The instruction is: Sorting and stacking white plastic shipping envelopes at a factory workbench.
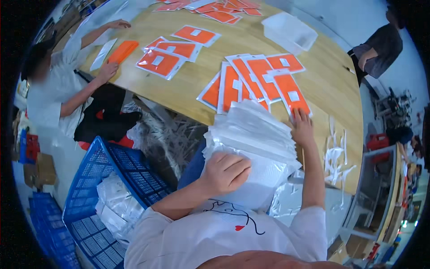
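A thick stack of white bubble-wrap bags (255, 134) rests against my front at the table's near edge. My left hand (227, 172) lies on top of the stack with its fingers curled in; whatever they may hold is hidden. My right hand (303, 127) reaches past the stack's right side. Its fingers are stretched out and touch the lower end of an orange packet (286, 85) in a clear sleeve with a small white label. More such orange packets (230, 87) overlap just left of it, partly behind the stack.
Other orange packets (159, 62) and a white plastic bin (289, 33) lie farther back on the wooden table (188, 98). White plastic strips (336, 157) lie right. A blue crate (87, 179) holds white packages. A co-worker (58, 85) sits left; another person (380, 45) stands right.
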{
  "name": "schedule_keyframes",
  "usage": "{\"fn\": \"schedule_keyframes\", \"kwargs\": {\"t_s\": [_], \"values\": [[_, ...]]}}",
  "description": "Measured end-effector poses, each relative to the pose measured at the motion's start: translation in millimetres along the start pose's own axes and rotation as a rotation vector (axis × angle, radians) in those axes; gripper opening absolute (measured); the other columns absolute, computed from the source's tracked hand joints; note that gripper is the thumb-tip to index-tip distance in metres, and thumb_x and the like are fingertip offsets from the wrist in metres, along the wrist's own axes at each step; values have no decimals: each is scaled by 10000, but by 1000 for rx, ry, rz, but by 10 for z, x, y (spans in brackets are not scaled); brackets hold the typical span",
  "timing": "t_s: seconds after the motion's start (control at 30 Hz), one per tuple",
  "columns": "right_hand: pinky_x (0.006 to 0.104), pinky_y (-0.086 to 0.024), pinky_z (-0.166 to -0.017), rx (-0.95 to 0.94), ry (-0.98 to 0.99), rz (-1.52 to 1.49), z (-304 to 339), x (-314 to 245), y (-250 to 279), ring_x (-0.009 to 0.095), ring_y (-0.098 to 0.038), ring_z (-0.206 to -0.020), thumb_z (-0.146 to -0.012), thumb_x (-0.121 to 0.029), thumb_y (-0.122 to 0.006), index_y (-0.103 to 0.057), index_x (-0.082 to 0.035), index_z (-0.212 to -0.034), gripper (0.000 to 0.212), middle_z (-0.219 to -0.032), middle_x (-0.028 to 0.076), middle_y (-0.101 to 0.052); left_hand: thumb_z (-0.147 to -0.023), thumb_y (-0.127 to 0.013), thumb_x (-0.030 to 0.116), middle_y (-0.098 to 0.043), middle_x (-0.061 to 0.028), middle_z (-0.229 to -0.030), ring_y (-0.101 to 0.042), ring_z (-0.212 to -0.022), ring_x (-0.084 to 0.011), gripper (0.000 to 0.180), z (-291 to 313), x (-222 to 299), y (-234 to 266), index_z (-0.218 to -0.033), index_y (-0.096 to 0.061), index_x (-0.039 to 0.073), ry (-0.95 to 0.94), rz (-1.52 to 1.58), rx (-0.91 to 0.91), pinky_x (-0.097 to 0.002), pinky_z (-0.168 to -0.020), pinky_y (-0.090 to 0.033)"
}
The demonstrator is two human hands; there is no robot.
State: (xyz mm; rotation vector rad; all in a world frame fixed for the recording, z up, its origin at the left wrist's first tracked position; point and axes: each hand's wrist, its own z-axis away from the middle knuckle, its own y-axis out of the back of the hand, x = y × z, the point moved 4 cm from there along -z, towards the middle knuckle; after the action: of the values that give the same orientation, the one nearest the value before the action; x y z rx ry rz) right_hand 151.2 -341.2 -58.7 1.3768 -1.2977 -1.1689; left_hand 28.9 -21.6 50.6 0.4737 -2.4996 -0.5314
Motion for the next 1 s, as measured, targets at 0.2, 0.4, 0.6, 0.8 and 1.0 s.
{"fn": "schedule_keyframes", "kwargs": {"t_s": [0.2,0.4,0.6,0.8,1.0], "values": [[413,-362,-924,40,168,55,1031,-266,292,290,-500,-1069,-668,-84,-659,-500,-110,-1271,625,-1266,113,-495,-702,-682,42,-639,-27,-865,-537,-666,-179,183,33,-1,48,-882,-654,59,25,31,-29,-278,-672,-430],[422,-365,-939,281,161,68,1719,-275,366,269,-533,-967,-668,-42,-651,-604,-76,-1103,439,-1098,92,-569,-709,-683,47,-635,-26,-885,-539,-684,-178,198,25,20,47,-904,-649,64,-9,67,-14,-282,-675,-431],[366,-431,-944,722,-129,-261,1821,203,1064,237,-564,-975,-801,-16,-624,-615,-44,-1043,243,-1006,81,-598,-760,-652,58,-574,-72,-1056,-566,-751,-230,255,56,31,103,-1007,-590,36,46,38,-13,-294,-646,-469],[319,-539,-815,1296,-245,-741,2075,95,2460,232,-629,-934,-896,-127,-626,-561,-47,-1218,339,-1145,139,-625,-767,-630,39,-549,-71,-1001,-556,-695,-231,232,-49,39,71,-994,-582,53,117,20,-61,-311,-589,-470],[335,-527,-850,1166,87,-948,1901,-391,2798,228,-638,-957,-895,-37,-587,-552,-63,-1247,355,-1116,128,-648,-759,-618,41,-518,-64,-930,-538,-624,-229,181,-99,197,83,-933,-578,62,1,-152,-219,-315,-548,-449]]}}
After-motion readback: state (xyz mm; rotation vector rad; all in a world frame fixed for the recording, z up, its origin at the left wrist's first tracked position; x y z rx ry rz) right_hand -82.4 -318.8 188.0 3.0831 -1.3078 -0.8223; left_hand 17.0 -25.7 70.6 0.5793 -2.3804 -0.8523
